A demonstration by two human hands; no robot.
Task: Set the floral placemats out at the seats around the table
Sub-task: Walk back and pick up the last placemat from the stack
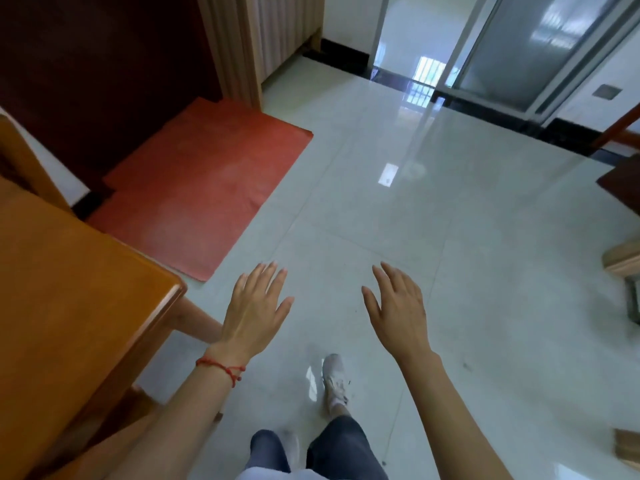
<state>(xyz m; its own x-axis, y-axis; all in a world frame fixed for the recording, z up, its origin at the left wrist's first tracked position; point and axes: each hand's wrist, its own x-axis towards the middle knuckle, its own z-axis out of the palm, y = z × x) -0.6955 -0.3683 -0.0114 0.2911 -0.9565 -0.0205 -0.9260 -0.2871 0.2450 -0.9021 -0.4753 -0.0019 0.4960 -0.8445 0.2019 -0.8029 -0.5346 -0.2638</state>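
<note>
above tiled floor (450,271), left hand (254,313) and right hand (398,306) spread empty, table (69,289) left, red mat (194,188) beyond

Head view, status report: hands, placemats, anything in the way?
Left hand and right hand open, holding nothing. No floral placemats in view. Orange wooden table at left; red floor mat ahead-left.

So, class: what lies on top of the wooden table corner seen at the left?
Nothing shows on the visible part of the wooden table: bare wood, no placemats. Both hands, left and right, are open over the floor. The rest of the table is out of frame.
</note>
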